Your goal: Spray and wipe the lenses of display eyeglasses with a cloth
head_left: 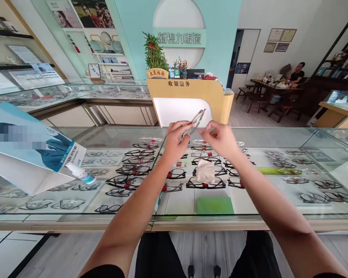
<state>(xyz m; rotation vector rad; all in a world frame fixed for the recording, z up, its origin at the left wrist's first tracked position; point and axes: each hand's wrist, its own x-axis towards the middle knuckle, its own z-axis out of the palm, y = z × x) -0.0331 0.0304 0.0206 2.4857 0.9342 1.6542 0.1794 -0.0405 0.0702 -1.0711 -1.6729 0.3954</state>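
Note:
My left hand (178, 139) is raised over the glass counter, with its fingers closed around a pair of eyeglasses (201, 117). The eyeglasses are tilted, with their thin dark frame pointing up and away from me. Just to the right, my right hand (217, 138) has its fingers curled into a pinch close to the frame. What its fingertips hold, if anything, cannot be made out. Below the hands, a crumpled pale cleaning cloth (205, 172) lies on the counter top. A small white spray bottle (81, 173) rests on its side to the left.
The glass display counter (174, 217) holds several rows of eyeglasses and a green box (215, 205). A blue and white advertising stand (31, 143) is at the left. Beyond is a yellow cashier desk (188, 90); a person (297, 73) sits at a far table.

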